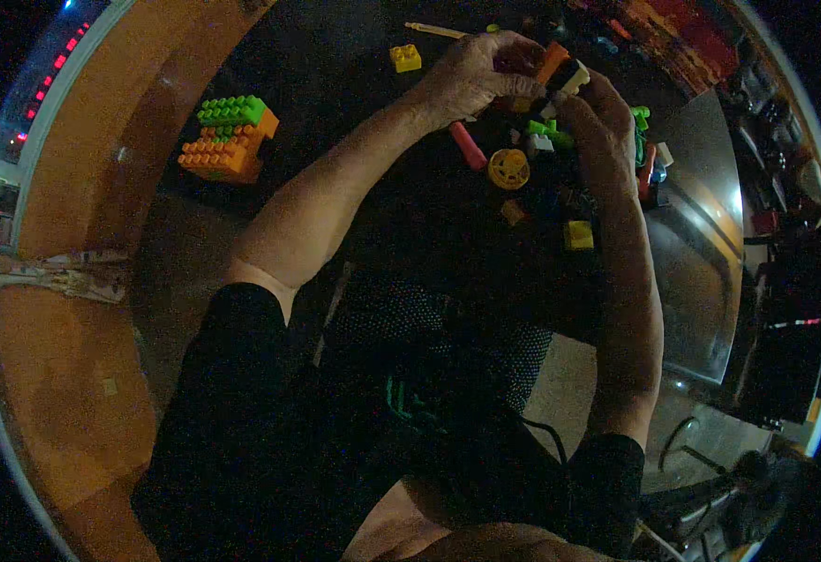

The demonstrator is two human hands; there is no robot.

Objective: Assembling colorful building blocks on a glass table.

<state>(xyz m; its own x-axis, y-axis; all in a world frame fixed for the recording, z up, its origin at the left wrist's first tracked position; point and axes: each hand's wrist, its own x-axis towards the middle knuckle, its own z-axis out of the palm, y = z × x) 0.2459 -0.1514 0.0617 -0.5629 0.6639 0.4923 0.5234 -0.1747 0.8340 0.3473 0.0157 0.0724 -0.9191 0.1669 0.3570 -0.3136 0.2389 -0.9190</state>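
Just beyond the yellow wheel (509, 170), we hold the orange-and-white block piece (553, 65) between our left hand (481, 79) and right hand (605, 114), fingers curled about it.

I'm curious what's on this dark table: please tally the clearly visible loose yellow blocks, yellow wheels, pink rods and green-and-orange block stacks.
Loose yellow blocks: 2
Yellow wheel: 1
Pink rod: 1
Green-and-orange block stack: 1
Total: 5
The orange and white pieces in the left hand and right hand overlap, so they are left out.
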